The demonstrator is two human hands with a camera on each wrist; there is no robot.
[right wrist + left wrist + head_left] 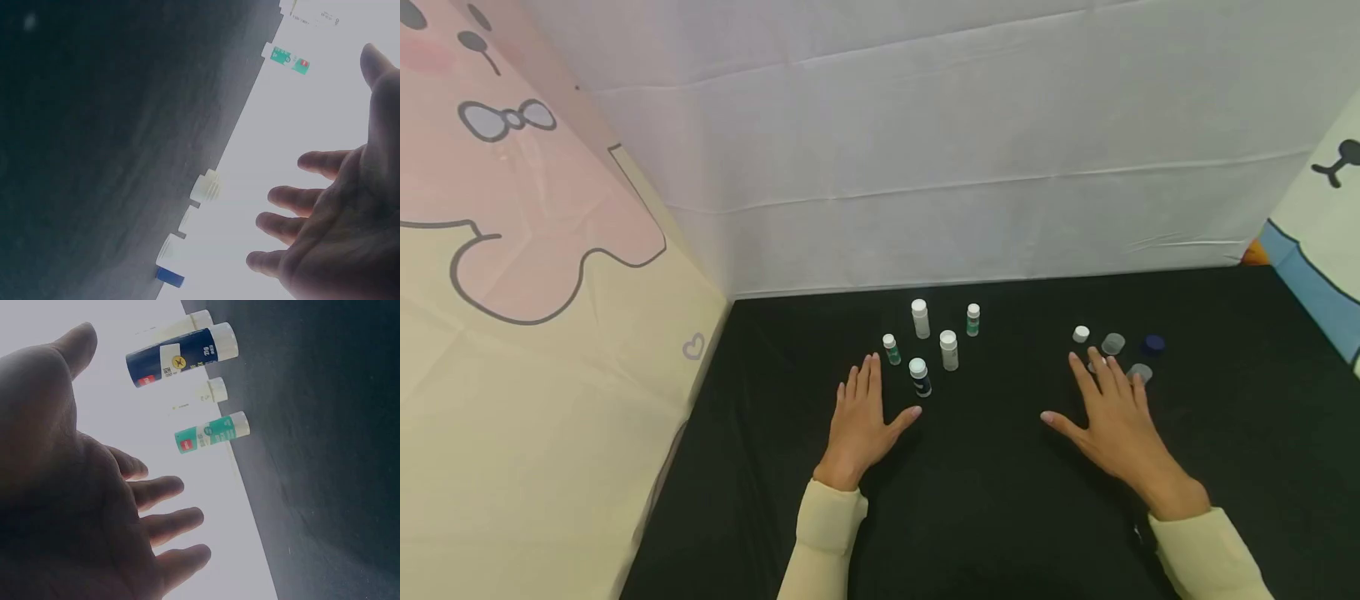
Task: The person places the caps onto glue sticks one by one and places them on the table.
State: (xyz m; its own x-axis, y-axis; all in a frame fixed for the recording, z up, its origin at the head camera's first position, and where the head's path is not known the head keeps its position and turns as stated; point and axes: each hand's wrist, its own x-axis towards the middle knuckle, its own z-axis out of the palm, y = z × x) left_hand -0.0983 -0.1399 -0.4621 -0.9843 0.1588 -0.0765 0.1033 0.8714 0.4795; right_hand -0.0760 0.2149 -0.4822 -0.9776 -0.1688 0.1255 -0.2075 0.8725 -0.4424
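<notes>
So from where I'm standing there are five little stick-type tubes in a loose cluster on the black table (985, 508), all standing upright with their long axes vertical. Closest to the person is the dark blue tube (921, 381). Left of it and a bit further back is the left green tube (892, 352), with the front white tube (950, 355) off to the right. Behind those are the back white tube (921, 322) and the right green tube (973, 323). From the head view they all have pale ends facing up. The left wrist view also shows white ends on the table side, so don't ask me which is the proper top.

The left hand (859, 423) has its grip spread wide, got hold of nothing, fingers pointing away from the person. Its index fingertip is just beside the left green tube and its thumb angles toward the blue one.

The right hand (1118, 429) is well apart from the tubes, same deal: grip spread, nothing in it, thumb out to the left. Its fingertips are by some small caps: a white cap (1080, 334), a back clear cap (1113, 342), a blue cap (1153, 344) and a front clear cap (1142, 372) partly behind the fingers. Can't tell if it's touching any.
</notes>
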